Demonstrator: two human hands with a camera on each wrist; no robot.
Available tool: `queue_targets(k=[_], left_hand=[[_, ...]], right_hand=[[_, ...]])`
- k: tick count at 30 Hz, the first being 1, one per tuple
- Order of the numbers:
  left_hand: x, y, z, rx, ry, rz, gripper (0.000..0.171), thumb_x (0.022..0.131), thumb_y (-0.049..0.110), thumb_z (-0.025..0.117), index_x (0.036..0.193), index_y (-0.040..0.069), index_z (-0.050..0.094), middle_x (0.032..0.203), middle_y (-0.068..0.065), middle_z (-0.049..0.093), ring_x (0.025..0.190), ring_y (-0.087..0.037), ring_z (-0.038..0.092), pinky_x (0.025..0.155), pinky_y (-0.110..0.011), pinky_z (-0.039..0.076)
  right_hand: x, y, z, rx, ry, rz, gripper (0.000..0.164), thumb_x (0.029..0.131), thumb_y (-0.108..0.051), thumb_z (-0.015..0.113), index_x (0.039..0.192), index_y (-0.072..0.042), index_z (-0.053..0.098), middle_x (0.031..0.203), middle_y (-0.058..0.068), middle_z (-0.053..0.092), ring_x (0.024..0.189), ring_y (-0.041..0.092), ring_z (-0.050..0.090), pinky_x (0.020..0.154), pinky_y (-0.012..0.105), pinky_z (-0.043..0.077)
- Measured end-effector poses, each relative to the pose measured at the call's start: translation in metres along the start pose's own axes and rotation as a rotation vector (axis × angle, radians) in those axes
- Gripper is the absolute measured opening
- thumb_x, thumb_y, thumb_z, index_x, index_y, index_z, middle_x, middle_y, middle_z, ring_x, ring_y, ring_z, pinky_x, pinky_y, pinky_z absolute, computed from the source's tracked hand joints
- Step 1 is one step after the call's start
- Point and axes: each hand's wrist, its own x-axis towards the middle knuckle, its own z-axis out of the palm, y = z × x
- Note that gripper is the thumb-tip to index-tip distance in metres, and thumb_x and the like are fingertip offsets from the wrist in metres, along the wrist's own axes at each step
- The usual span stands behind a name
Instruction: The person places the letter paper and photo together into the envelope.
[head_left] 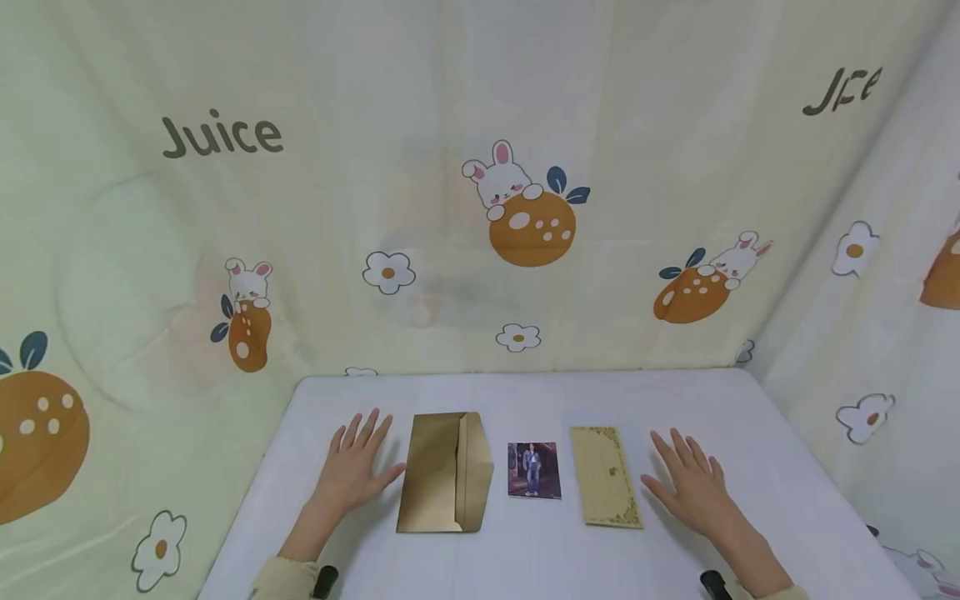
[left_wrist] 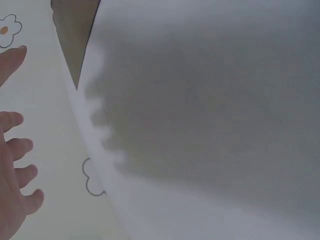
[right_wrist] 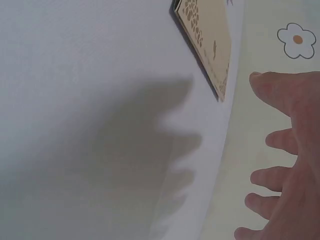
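Observation:
A gold envelope [head_left: 431,471] lies on the table with its flap opened out to the right. Beside its left edge my left hand [head_left: 352,471] hovers with fingers spread, holding nothing; the thumb tip comes close to the envelope in the head view. To the right of the envelope is a small photo [head_left: 534,471] of a standing person. Further right lies a cream folded card [head_left: 606,477] with brown ornate corners. My right hand [head_left: 693,487] is held out just right of that card, fingers spread, with nothing in it. Both hands cast shadows on the tabletop in the wrist views.
The white table [head_left: 525,567] has rounded far corners. A pale curtain [head_left: 637,150] printed with rabbits, oranges and flowers hangs behind it and along both sides. A black wrist strap [head_left: 326,582] shows at the left sleeve.

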Motion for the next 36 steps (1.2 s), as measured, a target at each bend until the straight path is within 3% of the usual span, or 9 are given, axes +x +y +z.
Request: queue_targets(k=[7, 17, 27, 36], left_hand=[[0.006, 0.013, -0.001, -0.068, -0.041, -0.019, 0.082, 0.090, 0.056, 0.065, 0.154, 0.014, 0.038, 0.162, -0.017, 0.034, 0.149, -0.045, 0.029, 0.115, -0.064, 0.024], [0.018, 0.035, 0.006, -0.103, -0.126, -0.050, 0.087, 0.092, 0.066, 0.056, 0.159, 0.019, 0.029, 0.167, -0.011, 0.024, 0.154, -0.041, 0.019, 0.119, -0.061, 0.021], [0.022, 0.057, 0.016, -0.149, -0.138, -0.034, 0.087, 0.092, 0.067, 0.053, 0.158, 0.015, 0.030, 0.166, -0.013, 0.026, 0.153, -0.041, 0.022, 0.119, -0.060, 0.022], [0.021, 0.068, 0.026, -0.184, -0.123, 0.024, 0.080, 0.093, 0.056, 0.059, 0.155, 0.012, 0.036, 0.162, -0.021, 0.032, 0.148, -0.048, 0.029, 0.115, -0.064, 0.027]], right_hand=[[0.005, -0.013, 0.001, 0.024, 0.010, -0.036, 0.075, 0.097, -0.043, 0.064, 0.155, -0.006, 0.033, 0.158, 0.036, 0.025, 0.143, 0.058, 0.022, 0.105, 0.078, 0.017], [0.025, -0.052, 0.009, 0.094, 0.010, -0.115, 0.074, 0.098, -0.043, 0.062, 0.155, -0.006, 0.033, 0.159, 0.035, 0.024, 0.144, 0.057, 0.020, 0.105, 0.079, 0.016], [0.044, -0.097, 0.023, 0.145, -0.007, -0.151, 0.073, 0.097, -0.036, 0.065, 0.156, -0.006, 0.033, 0.160, 0.032, 0.024, 0.146, 0.056, 0.022, 0.108, 0.078, 0.017], [0.055, -0.133, 0.045, 0.129, -0.070, -0.186, 0.071, 0.098, -0.036, 0.065, 0.156, -0.008, 0.034, 0.160, 0.029, 0.028, 0.146, 0.053, 0.027, 0.112, 0.073, 0.021]])
